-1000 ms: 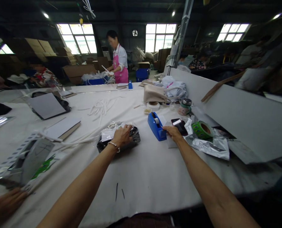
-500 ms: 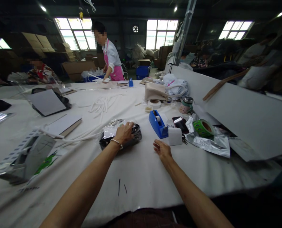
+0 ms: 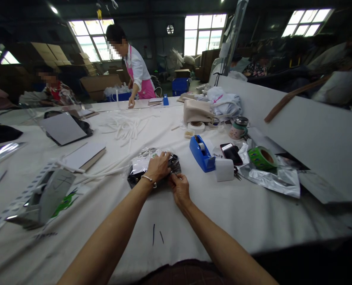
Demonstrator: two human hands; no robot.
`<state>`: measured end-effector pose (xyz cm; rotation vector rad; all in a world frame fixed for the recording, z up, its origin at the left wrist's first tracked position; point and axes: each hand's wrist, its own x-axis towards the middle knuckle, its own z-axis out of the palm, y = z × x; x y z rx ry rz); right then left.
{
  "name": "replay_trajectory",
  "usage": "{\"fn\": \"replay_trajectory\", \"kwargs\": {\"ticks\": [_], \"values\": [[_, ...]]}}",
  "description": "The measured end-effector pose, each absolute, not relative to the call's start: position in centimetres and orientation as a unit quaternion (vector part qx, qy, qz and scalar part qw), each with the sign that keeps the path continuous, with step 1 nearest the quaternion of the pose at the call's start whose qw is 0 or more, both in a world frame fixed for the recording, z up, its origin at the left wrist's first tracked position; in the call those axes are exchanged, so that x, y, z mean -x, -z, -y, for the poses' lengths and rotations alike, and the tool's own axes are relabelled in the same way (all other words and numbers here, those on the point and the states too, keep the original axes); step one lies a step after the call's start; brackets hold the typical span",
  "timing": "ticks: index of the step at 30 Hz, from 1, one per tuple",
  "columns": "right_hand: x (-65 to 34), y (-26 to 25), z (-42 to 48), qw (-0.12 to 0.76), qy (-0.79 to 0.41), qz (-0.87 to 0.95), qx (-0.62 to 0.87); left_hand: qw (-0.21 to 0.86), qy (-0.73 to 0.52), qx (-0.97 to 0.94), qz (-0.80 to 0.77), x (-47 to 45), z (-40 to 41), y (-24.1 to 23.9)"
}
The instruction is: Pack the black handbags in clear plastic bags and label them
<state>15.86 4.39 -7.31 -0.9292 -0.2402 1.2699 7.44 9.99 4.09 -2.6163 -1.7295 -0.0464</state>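
A clear plastic bag (image 3: 140,164) with a black item and a white sheet inside lies on the white-covered table. Across its right half rests my left hand (image 3: 158,166), a beaded bracelet at the wrist, its bent fingers gripping the bag from above. My right hand (image 3: 180,188) is at the bag's right end, thumb and fingers pinched together against the plastic. Whatever is between those fingertips is too small to make out. Just right of my hands stands a blue tape dispenser (image 3: 202,153) with a roll in it.
Right of the dispenser are a white block (image 3: 224,170), a phone (image 3: 231,153), scissors (image 3: 237,173) and a green tape roll (image 3: 261,158) on silvery film. At left stands a grey dispenser (image 3: 46,198). White straps (image 3: 120,126) lie farther back; a person in a pink apron (image 3: 137,71) works across the table.
My right hand has moved left from beside the blue dispenser to the right end of the plastic bag, its fingers now pinched. My left hand stays on the bag.
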Motion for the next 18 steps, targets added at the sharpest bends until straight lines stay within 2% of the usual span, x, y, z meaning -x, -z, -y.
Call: {"fn": "replay_trajectory", "kwargs": {"ticks": [7, 14, 18], "values": [[-14.2, 8.7, -6.4, 0.662, -0.566, 0.093, 0.483, 0.008, 0.014, 0.83, 0.557, -7.5, -9.9, -3.7], [-15.9, 7.7, -4.8, 0.529, -0.628, 0.167, 0.546, 0.012, 0.022, 0.832, 0.555, -7.5, -9.9, -3.8], [-17.4, 7.1, -5.2, 0.49, -0.617, 0.201, 0.581, 0.007, 0.026, 0.831, 0.556, -7.4, -10.0, -3.6]]}}
